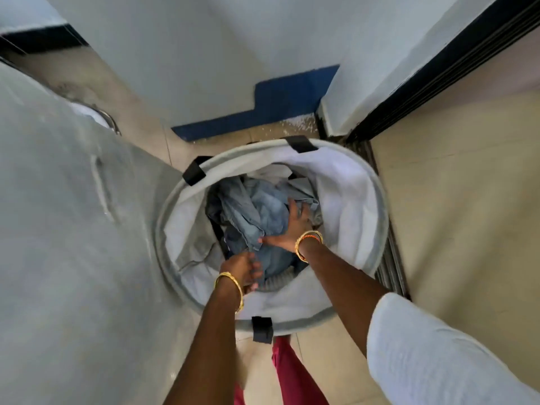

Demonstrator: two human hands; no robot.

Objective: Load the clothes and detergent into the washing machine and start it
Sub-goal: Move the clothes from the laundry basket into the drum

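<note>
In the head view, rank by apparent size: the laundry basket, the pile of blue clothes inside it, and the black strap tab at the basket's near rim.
1. Laundry basket
2. Blue clothes
3. Black strap tab, though it looks enlarged by being nearest the camera

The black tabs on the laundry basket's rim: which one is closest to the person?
The black tab at the bottom of the basket rim, just past the left forearm. The other two tabs sit on the far side, toward the wall.
</note>
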